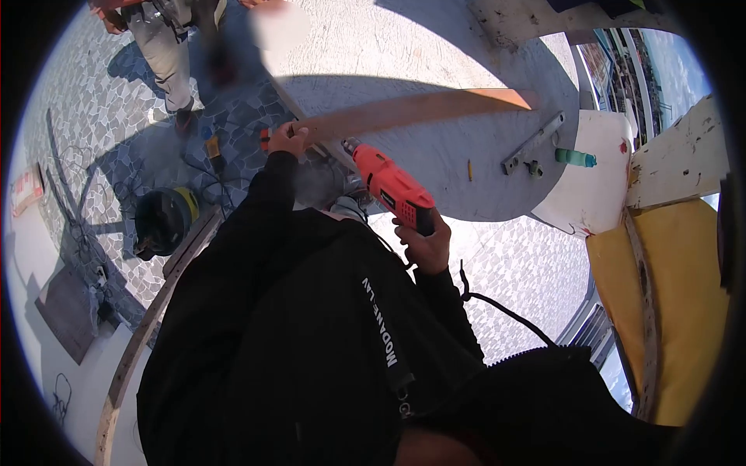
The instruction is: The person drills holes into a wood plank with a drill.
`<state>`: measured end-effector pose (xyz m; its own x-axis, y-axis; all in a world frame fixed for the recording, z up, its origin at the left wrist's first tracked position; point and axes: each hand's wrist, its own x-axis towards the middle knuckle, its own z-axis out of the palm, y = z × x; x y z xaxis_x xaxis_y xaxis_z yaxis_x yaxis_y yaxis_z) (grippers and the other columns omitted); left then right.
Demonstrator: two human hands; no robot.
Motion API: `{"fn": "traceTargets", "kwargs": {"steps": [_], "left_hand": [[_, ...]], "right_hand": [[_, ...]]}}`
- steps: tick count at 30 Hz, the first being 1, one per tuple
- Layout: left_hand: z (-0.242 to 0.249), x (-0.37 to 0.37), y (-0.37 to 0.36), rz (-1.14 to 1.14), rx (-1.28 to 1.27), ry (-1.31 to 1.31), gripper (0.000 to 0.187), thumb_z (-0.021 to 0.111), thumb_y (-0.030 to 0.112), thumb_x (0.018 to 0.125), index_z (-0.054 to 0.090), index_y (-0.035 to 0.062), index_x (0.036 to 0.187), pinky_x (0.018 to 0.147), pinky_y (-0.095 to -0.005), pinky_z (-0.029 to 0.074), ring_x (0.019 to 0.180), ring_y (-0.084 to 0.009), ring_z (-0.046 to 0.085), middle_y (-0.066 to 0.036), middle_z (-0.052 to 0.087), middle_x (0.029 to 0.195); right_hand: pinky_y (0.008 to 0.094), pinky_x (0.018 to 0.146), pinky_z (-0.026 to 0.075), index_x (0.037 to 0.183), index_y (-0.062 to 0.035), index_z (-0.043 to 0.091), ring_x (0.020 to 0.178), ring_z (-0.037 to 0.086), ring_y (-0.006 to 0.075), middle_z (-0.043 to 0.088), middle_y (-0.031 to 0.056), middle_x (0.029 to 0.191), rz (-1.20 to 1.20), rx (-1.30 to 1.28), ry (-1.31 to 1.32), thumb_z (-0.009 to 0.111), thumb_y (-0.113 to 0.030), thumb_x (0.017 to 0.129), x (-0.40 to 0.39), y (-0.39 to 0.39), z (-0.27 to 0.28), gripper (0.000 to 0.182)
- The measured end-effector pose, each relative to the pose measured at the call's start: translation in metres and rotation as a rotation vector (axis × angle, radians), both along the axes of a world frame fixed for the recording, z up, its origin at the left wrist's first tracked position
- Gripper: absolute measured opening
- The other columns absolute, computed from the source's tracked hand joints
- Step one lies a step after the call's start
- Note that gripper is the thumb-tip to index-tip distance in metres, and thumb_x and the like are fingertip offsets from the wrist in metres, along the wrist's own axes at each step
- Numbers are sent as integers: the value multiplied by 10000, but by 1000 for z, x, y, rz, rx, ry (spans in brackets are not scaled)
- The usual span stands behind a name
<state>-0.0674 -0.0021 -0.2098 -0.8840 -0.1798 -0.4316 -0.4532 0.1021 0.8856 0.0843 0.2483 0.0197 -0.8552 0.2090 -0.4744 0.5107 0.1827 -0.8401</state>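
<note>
Head view, places given relative to the red drill.

Item: red drill (392,189). Red plastic body with black handle and a metal chuck at its upper-left end; body tilted, chuck pointing up-left toward the long wooden strip. A black cord (505,311) trails away below and to the right of it.

Right hand (423,247): closed around the drill's black handle, just under the body.

Left hand (289,140): up-left of the drill, fingers wrapped on the near end of the curved wooden strip (412,111), which runs from that hand rightward above the drill, its far tip in sunlight.

Containers: a green bottle (575,158) lies on its side well to the right of the drill on a white surface; contents cannot be told.

Other entries: a metal level (533,142) right of the drill, near the bottle; a pencil (469,169) between level and drill; a black-and-yellow power tool (163,220) on the patterned floor, well left of the drill; another person's legs (167,54) far up-left.
</note>
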Motion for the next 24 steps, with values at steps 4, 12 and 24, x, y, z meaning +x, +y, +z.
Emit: {"fn": "traceTargets", "kwargs": {"steps": [4,12,24], "left_hand": [[-4,-9,-7,109,392,-87,276,637,102,859,588,-31,1096,576,-310,555,761,-200,648,-100,619,941],[24,-9,-20,111,659,-400,195,522,134,909,592,24,1054,405,-252,451,466,-92,544,-15,578,685],[19,-19,-29,334,858,-519,223,435,180,938,589,25,982,574,-280,564,660,-128,678,-39,661,748]], "right_hand": [[273,490,480,1083,57,576,633,608,147,685,140,874,-258,-150,61,634,-28,682,-7,19,31,415],[315,562,533,1267,28,466,968,611,272,559,228,1210,-486,-740,319,585,-118,685,-10,86,6,612],[245,519,480,1135,12,554,675,608,140,635,65,862,-548,142,258,647,-23,696,-40,90,-13,450]]}}
